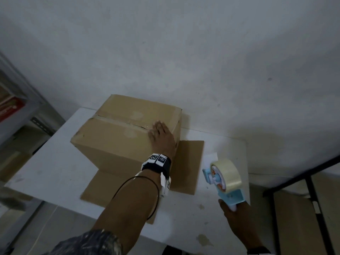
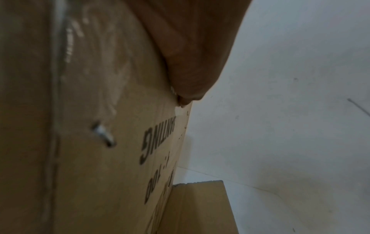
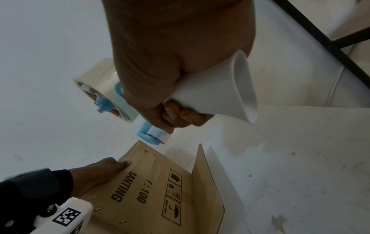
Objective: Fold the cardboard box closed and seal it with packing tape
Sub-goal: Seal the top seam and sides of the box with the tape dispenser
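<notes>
A brown cardboard box [image 1: 117, 137] stands on the white table [image 1: 55, 172], its top flaps folded down and meeting at a centre seam. My left hand [image 1: 161, 134] lies flat on the top near the right end of the seam, fingers straight, pressing down. The left wrist view shows the palm [image 2: 196, 55] against the box's printed side [image 2: 100, 158]. To the right of the box, my right hand [image 1: 233, 212] grips the white handle [image 3: 220, 95] of a blue tape dispenser [image 1: 222, 179] with a roll of clear tape [image 3: 94, 79], held above the table and apart from the box.
Loose bottom flaps [image 1: 189, 162] lie spread flat on the table to the right and front of the box. A small white sheet [image 1: 211, 159] lies beside the dispenser. A metal shelf [image 1: 22, 100] stands at the left, a black frame [image 1: 303, 181] at the right, a wall behind.
</notes>
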